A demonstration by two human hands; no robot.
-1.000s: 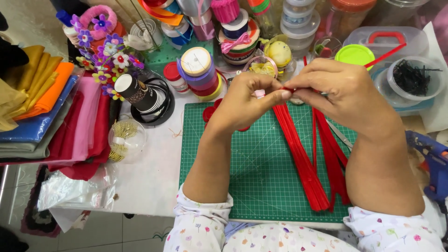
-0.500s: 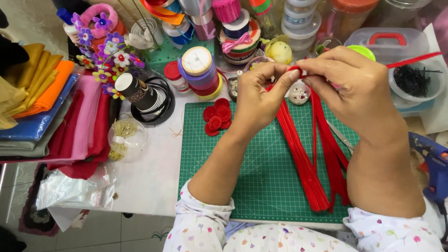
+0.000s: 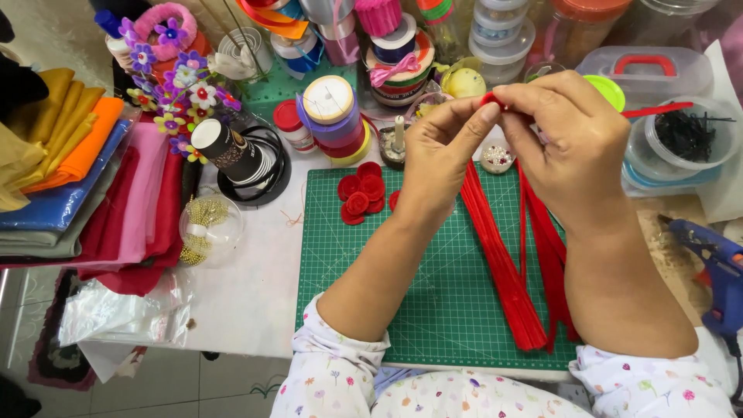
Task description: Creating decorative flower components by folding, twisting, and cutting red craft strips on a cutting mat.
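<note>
My left hand (image 3: 443,151) and my right hand (image 3: 569,143) meet above the far edge of a green cutting mat (image 3: 433,310). Between their fingertips they pinch a small roll of red felt strip (image 3: 491,99). A loose end of the red strip (image 3: 658,110) sticks out to the right past my right hand. Several long red felt strips (image 3: 503,271) lie on the mat under my forearms. A cluster of finished red felt roses (image 3: 362,191) rests at the mat's far left corner.
Stacked coloured fabric (image 3: 70,178) fills the left. A paper cup (image 3: 224,147), ribbon spools (image 3: 331,116), a small candle (image 3: 399,139), a clear ball of gold beads (image 3: 207,224) and plastic tubs (image 3: 681,139) crowd the far side. A blue glue gun (image 3: 716,267) lies right.
Both hands have lifted away from me toward the far edge of the mat, still together on the red strip. The red roses, hidden before by my left hand, now show.
</note>
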